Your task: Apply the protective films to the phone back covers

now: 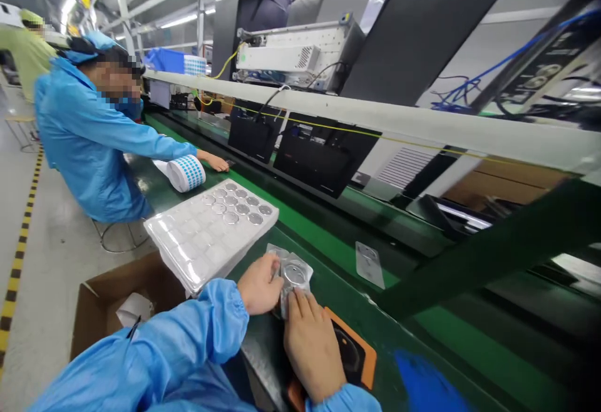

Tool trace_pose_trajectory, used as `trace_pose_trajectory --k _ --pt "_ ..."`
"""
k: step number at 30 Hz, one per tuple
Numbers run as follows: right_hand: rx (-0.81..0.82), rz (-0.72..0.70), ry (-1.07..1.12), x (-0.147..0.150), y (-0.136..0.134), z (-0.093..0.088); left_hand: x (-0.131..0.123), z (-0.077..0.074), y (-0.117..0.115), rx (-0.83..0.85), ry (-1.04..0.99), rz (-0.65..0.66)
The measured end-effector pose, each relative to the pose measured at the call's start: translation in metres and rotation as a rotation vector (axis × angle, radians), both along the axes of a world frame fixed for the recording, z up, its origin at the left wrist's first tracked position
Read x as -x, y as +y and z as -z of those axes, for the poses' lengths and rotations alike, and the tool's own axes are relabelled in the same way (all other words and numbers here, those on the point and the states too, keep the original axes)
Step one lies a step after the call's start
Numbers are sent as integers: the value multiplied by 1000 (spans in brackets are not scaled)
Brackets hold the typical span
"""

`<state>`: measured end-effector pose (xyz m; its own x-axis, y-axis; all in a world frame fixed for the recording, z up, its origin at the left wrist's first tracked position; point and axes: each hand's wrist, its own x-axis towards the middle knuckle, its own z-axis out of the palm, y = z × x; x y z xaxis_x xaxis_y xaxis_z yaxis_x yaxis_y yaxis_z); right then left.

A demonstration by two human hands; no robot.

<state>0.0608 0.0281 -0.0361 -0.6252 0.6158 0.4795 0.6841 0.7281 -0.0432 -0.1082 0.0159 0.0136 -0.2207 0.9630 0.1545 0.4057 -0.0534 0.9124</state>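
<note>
Both my hands hold a shiny stamped metal plate (295, 276) with a round centre, above the green conveyor belt (300, 224). My left hand (260, 285) grips its left edge, and my right hand (311, 348) presses on its lower edge, fingers hiding part of it. Under my right hand lies a black fixture with an orange rim (361, 355), mostly hidden. A similar metal plate (369, 264) lies on the belt to the right. Left of my hands sits a clear plastic tray (188, 243) with several round metal discs in its far rows.
A co-worker in a blue smock (89, 130) sits at the belt, one hand (213, 161) reaching beside a roll of blue dot labels (184, 173). A cardboard box (117, 305) stands at the belt's near side. A white rail (375, 114) runs above the belt, with machinery behind it.
</note>
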Motion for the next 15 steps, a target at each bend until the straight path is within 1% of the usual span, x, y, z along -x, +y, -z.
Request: trace_pose_trajectory --k 2,3,4,5,7,9,10,12,15 --pt "19 30 -75 14 7 6 37 -9 -1 -80 237 -101" --pt "34 41 -92 19 8 7 58 -14 -1 -80 344 -133" --pt "47 49 -91 23 9 9 79 -21 0 -50 445 -165" --pt "59 53 -79 24 8 10 101 -27 4 18 542 -209" --pt "75 55 -33 25 9 10 141 -40 19 102 613 -266" --pt "89 53 23 22 12 11 171 -49 44 196 650 -298" --pt "96 56 52 21 14 11 181 -51 57 247 665 -300" --pt "104 68 107 19 17 12 189 -52 83 341 691 -278" --pt "111 77 168 17 19 12 186 -50 109 409 724 -214"
